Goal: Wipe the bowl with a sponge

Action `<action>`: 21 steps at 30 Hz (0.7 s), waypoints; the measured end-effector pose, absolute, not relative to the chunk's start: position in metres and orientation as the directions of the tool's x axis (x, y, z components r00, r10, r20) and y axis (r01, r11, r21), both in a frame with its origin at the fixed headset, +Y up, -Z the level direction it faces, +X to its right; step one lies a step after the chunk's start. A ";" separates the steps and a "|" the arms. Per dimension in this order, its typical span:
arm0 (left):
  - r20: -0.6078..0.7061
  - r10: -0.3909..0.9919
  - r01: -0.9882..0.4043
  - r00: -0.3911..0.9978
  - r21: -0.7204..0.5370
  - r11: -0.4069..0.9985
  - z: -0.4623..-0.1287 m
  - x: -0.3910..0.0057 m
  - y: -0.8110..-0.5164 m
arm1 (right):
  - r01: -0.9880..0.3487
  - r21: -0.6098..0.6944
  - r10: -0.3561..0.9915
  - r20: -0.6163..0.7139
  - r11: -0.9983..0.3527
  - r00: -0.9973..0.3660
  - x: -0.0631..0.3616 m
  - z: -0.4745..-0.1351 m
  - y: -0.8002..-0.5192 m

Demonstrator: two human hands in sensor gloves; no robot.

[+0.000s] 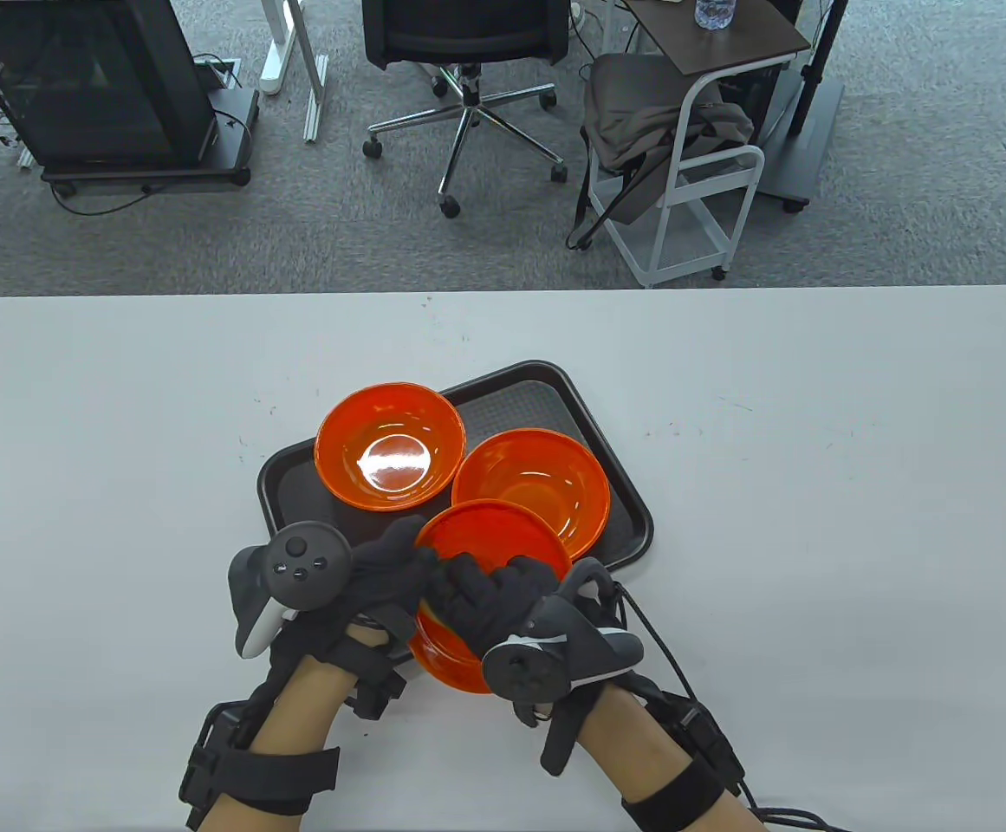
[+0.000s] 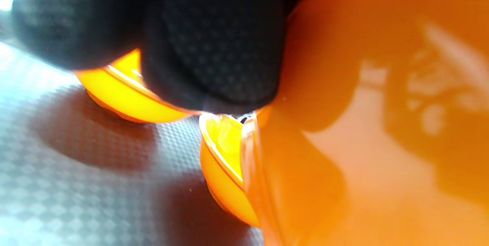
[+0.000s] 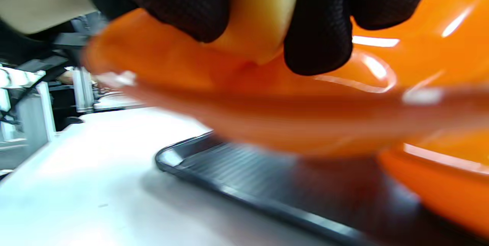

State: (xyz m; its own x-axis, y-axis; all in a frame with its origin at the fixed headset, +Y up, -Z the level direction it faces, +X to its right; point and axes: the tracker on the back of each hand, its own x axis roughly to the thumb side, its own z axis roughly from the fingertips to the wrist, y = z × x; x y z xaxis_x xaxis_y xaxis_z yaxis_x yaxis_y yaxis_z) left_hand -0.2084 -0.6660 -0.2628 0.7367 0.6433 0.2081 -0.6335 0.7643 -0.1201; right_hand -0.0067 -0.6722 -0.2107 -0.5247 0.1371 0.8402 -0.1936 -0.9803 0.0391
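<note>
An orange bowl (image 1: 494,542) is held tilted above the near edge of the black tray (image 1: 290,464). My left hand (image 1: 390,563) grips its left rim; its gloved fingers (image 2: 214,59) show close up on the bowl (image 2: 363,143) in the left wrist view. My right hand (image 1: 490,594) is inside the bowl and holds a pale yellow sponge (image 3: 259,20) pressed against the bowl's inner surface (image 3: 267,81). The sponge is hidden under the hand in the table view.
Two more orange bowls sit on the tray, one at the back left (image 1: 390,444) and one at the right (image 1: 530,490). The white table (image 1: 814,520) lies around the tray. An office chair (image 1: 468,52) and a white cart (image 1: 693,173) stand beyond the far edge.
</note>
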 end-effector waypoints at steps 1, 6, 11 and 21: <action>0.201 0.644 -0.637 0.738 -0.107 0.764 -0.263 -0.212 -0.665 | -0.192 0.070 0.161 0.844 -0.979 -0.511 -0.009 -0.208 -0.672; 0.182 0.642 -0.641 0.744 -0.076 0.764 -0.265 -0.224 -0.662 | -0.124 0.123 0.171 0.835 -0.985 -0.524 -0.013 -0.205 -0.669; 0.175 0.629 -0.632 0.757 -0.045 0.774 -0.265 -0.231 -0.657 | 0.039 0.113 0.063 0.772 -0.993 -0.633 -0.011 -0.206 -0.670; 0.198 0.614 -0.607 0.764 -0.102 0.788 -0.262 -0.219 -0.657 | 0.266 -0.033 -0.232 0.599 -0.963 -0.766 -0.002 -0.212 -0.667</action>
State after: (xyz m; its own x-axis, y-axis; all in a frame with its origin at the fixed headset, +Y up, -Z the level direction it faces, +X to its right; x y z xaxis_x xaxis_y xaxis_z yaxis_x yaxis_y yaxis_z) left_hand -0.2185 -0.6567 -0.2624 0.7642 0.6138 0.1981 -0.6068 0.7883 -0.1021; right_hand -0.0022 -0.6673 -0.2125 -0.7661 -0.2319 0.5994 0.2660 -0.9634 -0.0327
